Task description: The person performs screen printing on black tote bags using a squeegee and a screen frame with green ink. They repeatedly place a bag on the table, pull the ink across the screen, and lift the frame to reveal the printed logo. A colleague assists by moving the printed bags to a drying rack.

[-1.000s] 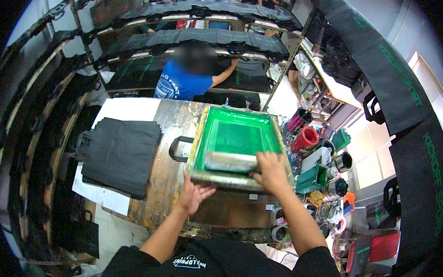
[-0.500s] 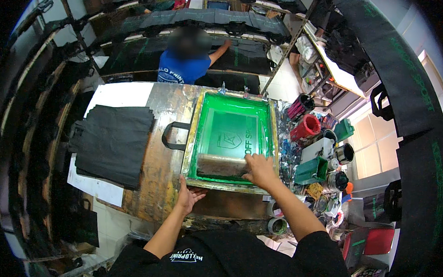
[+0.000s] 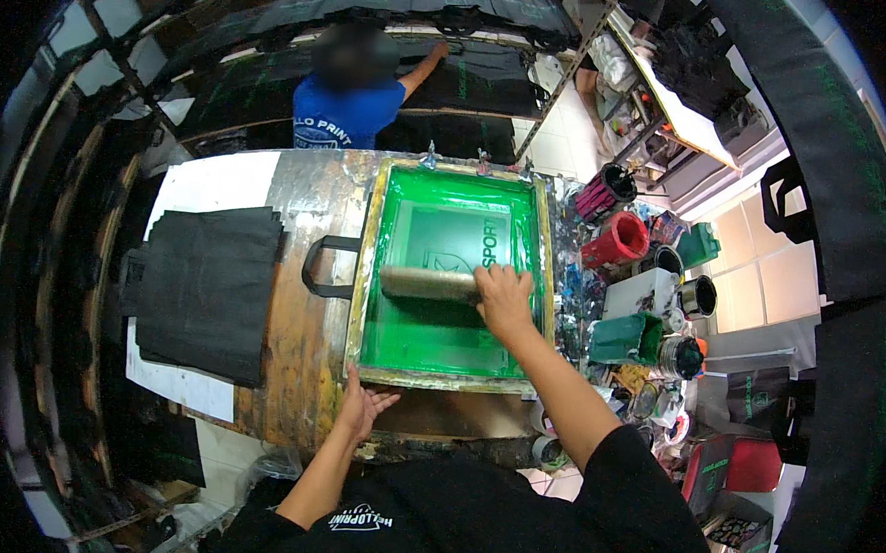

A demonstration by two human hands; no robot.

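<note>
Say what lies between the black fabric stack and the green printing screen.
The head view shows a black loop handle and stained wooden tabletop between stack and screen.

The left forearm (image 3: 318,480) reaches forward and slightly inward, ending in the left hand (image 3: 360,412), palm turned upward, thumb (image 3: 352,376) pointing ahead and fingers (image 3: 385,401) loosely spread rightward. The right forearm (image 3: 567,393) stretches farther forward, angled inward; the right hand (image 3: 504,300) has its back uppermost, fingers curled down in a grip.
</note>
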